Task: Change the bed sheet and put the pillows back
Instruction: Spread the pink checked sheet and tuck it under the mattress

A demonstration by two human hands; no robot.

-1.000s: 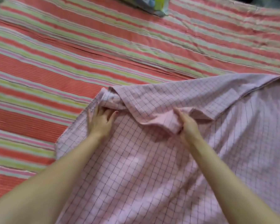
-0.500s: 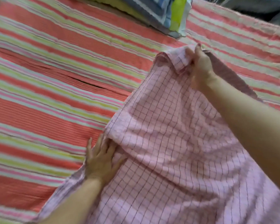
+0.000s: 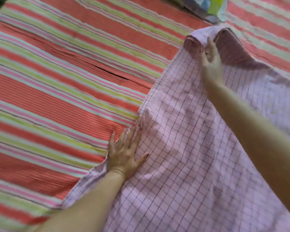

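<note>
Running diagonally toward pillow (image 3: 206, 7): checked sheet (image 3: 182, 148)

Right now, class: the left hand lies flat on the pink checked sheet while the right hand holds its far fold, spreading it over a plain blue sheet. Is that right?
Not quite. In the head view the left hand and right hand are as stated on the pink checked sheet, but the sheet beneath is striped red, green and pink, not plain blue.

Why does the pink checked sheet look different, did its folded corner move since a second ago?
Yes. The right hand has carried the pink checked sheet's corner up the striped sheet towards the pillow; the left hand presses its edge flat.
</note>
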